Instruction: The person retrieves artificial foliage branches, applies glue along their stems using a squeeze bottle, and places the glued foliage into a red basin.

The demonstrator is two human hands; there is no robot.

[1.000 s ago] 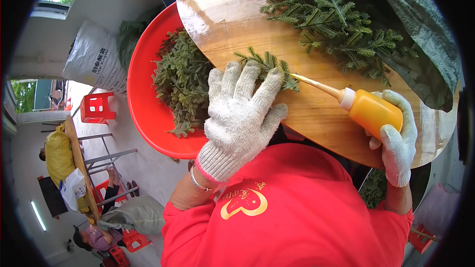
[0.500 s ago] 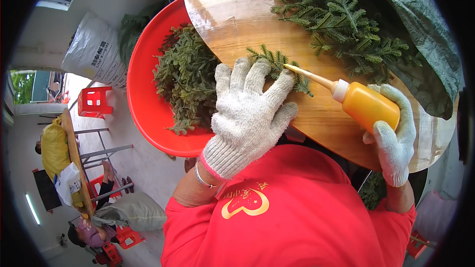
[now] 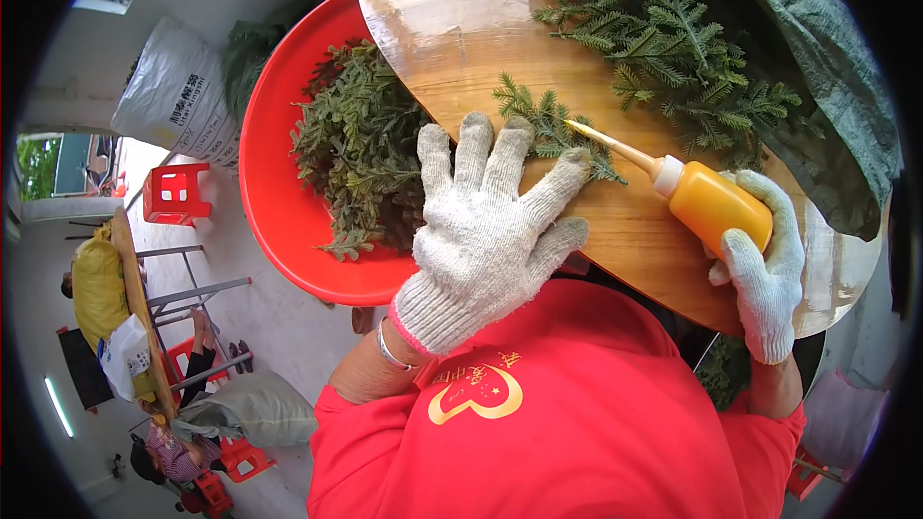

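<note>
Leftmost, a yellow sack is seen lying on a far table, with a red stool and a white printed sack nearer. Next, a red basin is filled partway with green foliage. Beside it, the gloved left hand is held palm down, fingers fanned out and straight, nothing gripped; its fingertips are placed at the near edge of a small green sprig, contact unclear. The sprig is laid on a glossy wooden table. Over it, the thin nozzle of a yellow squeeze bottle is pointed left; whether the tip touches cannot be told. Above the bottle, larger branches are heaped. The bottle's body is grasped by the gloved right hand, fingers and thumb curled round its base. Far right, a grey-green sheet is draped over the table's edge.
</note>
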